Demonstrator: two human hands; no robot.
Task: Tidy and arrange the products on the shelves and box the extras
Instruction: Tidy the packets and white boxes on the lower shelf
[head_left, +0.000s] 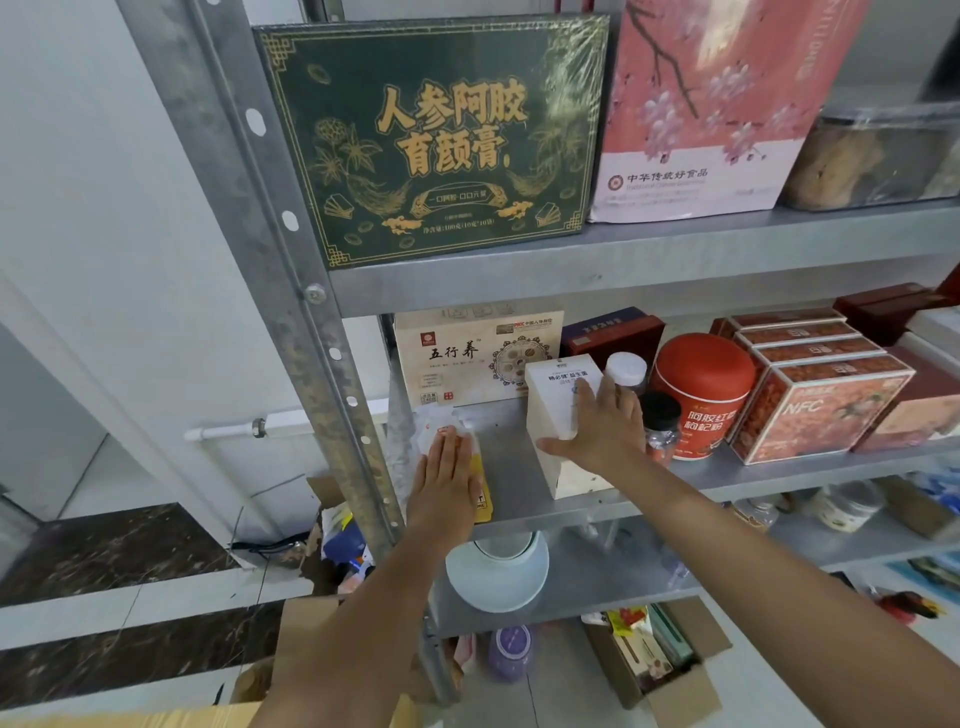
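On the middle shelf (514, 483) my left hand (447, 478) lies flat with straight fingers on a white and yellow pouch (441, 426) at the shelf's left end. My right hand (602, 421) rests against the right face of a tall white box (550, 405) that stands near the shelf's front edge, its fingers spread and straight. A beige box with Chinese lettering (478, 358) stands behind both. Right of my right hand are a small bottle with a black cap (661, 426), a white-capped bottle (626, 369) and a red canister (701, 395).
Orange boxes (815, 405) stand in a row on the right. The top shelf holds a dark green gift box (436, 140), a pink bag (711, 109) and a clear tub (883, 156). A pale bowl (498, 577) sits on the lower shelf. Open cardboard boxes (670, 670) stand on the floor.
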